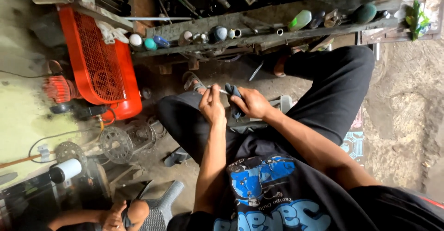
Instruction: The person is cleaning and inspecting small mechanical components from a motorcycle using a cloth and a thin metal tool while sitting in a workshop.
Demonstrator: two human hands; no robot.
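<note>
At the far left stands one orange metal air compressor with a mesh belt guard (99,64), and below it one grey perforated metal disc (115,144) lies on the dirty floor; at the bottom edge another person's hands (113,219) rest beside one grey woven plastic chair (162,208), apart from the wearer's own work. Along the top runs one long weathered wooden bench (259,36) strewn with small cans, bottles and fittings too many and too blurred to count. In the middle, over the black-trousered lap, the left hand (212,106) is closed in a pinch on one thin pale metal rod (217,90), fingers curled around its near end while the short free end juts out to the left. Just to its right, touching the rod, the right hand (252,102) is wrapped shut around one dark blue-grey cloth rag (234,99), which drapes down between the two hands. The rod looks stiff, light and slim, likely slippery if oily, so a firm pinch near the end suits it; the rag is soft and limp, best bunched in the palm
</note>
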